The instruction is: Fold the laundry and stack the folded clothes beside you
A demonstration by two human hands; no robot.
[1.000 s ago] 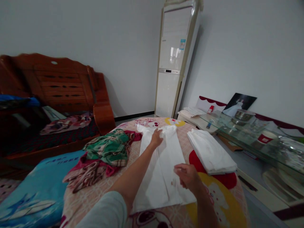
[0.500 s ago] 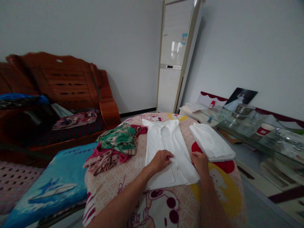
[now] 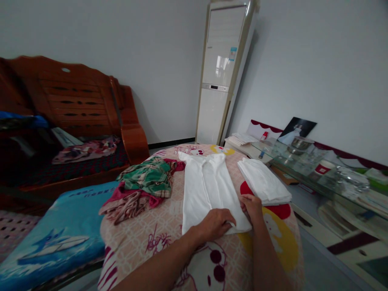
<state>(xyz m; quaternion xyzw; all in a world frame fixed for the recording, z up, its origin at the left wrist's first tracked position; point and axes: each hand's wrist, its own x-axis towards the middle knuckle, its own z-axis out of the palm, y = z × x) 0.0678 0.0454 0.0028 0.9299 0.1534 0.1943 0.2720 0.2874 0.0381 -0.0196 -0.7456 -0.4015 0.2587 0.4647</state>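
Under the left hand [image 3: 216, 223] and against the right hand [image 3: 252, 206], fingers curled, pinch unclear, lies the shirt [image 3: 195, 188]. Beyond the table [image 3: 133, 238]: an air conditioner [image 3: 214, 107].

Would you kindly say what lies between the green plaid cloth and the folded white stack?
In the head view, a white garment lies between them, with patterned tablecloth showing on either side.

Touching a flat white shirt [image 3: 196, 190] on a patterned tablecloth [image 3: 133, 246], between crumpled clothes [image 3: 148, 178] and a folded white pile [image 3: 265, 184], with left hand [image 3: 215, 223] at the shirt's bottom edge and right hand [image 3: 252, 206] at its right edge.
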